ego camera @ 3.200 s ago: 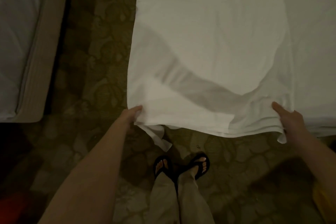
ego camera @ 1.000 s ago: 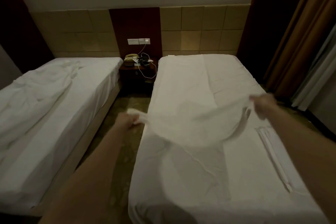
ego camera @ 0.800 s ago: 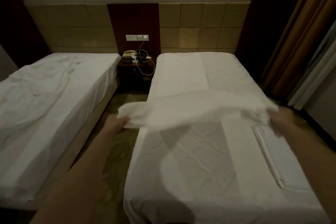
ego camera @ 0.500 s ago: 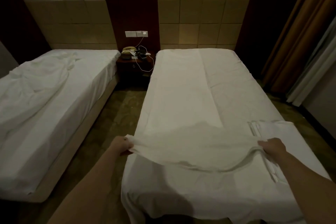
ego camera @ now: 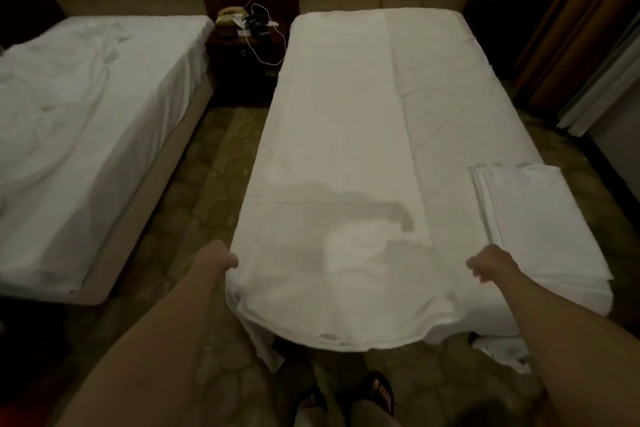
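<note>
Bedsheet [ego camera: 346, 166] sits gripped in the curled fingers of our left hand [ego camera: 221, 258] and right hand [ego camera: 490, 267]; we should pull both corners evenly, taut, so it lands square on the bed [ego camera: 467, 107]

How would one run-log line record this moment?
sheet: lies along bed | left hand: grips near-left edge | right hand: grips near-right edge | folded linen: beside right hand

Hotel twin room: two single beds [ego camera: 86, 121], nightstand [ego camera: 242, 55] with telephone [ego camera: 228, 15], patterned carpet [ego camera: 207, 191].
</note>
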The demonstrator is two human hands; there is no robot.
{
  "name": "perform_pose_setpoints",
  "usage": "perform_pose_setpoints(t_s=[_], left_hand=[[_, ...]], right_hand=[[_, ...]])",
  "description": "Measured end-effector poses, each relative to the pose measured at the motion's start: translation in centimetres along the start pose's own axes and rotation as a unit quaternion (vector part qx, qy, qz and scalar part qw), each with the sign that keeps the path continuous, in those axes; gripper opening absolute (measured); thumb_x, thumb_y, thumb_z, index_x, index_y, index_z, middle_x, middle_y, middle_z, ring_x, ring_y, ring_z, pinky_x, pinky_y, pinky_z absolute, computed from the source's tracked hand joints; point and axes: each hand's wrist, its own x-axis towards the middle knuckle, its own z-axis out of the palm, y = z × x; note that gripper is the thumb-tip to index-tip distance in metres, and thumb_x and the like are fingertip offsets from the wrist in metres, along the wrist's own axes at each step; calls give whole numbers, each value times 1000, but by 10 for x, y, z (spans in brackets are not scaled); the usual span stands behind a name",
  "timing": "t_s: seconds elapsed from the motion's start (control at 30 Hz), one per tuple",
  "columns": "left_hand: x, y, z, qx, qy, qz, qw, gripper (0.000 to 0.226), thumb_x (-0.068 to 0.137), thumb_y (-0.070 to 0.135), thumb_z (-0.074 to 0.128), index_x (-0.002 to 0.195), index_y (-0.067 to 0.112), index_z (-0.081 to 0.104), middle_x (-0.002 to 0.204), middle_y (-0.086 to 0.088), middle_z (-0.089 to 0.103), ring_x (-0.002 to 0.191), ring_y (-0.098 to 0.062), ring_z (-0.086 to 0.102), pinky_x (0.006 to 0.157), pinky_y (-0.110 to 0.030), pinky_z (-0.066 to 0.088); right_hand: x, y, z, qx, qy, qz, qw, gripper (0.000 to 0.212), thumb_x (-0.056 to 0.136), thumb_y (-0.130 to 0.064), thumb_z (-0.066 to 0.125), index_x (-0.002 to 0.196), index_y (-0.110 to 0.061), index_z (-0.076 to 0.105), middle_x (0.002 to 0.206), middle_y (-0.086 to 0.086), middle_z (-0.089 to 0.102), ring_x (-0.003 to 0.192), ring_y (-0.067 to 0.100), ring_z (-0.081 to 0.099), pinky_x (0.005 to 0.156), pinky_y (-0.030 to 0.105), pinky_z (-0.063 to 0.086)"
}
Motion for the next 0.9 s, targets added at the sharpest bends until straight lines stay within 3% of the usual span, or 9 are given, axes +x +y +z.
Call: perform_pose_setpoints(t_s=[0.07,0.13,0.37,0.53,0.67,0.9], left_hand=[[-4,23,-1,39,40,48,997,40,92,16,58,126,-5,49,126,-19,55,115,-33,55,92,-36,47],[-7,49,0,64,71,88,992,41,95,19,54,129,-1,46,130,-16,53,118,-31,53,93,-34,45],[-7,120,20,100,124,177,971,39,93,24,56,129,10,49,120,-12,60,107,-28,59,89,-37,51],[-4,142,23,107,127,219,962,41,94,25,57,131,11,49,125,-11,57,112,-27,56,93,-36,47],[9,161,10,87,144,302,938,39,94,26,59,129,11,52,127,-10,56,111,-25,57,92,-34,47],[50,181,-33,90,146,406,898,37,95,29,54,128,14,53,127,-7,55,112,-22,55,94,-34,48]], right_hand=[[5,-14,-9,-33,29,-32,999,39,92,-22,57,118,6,57,118,22,62,107,35,61,79,32,47],[6,-29,-20,-53,52,-75,994,41,93,-26,55,123,2,56,127,21,57,114,36,56,84,33,46],[16,-82,-31,-127,85,-213,965,30,94,-26,50,116,-7,57,115,13,61,102,30,59,75,31,44],[15,-114,-21,-142,92,-296,940,33,95,-24,49,123,-9,53,123,12,57,110,28,55,85,34,44],[10,-131,3,-163,82,-352,918,37,97,-29,48,129,-11,48,130,11,50,117,29,50,95,37,42],[-3,-163,79,-208,16,-317,925,37,98,-32,44,131,-15,44,133,6,47,118,25,47,96,38,39]])
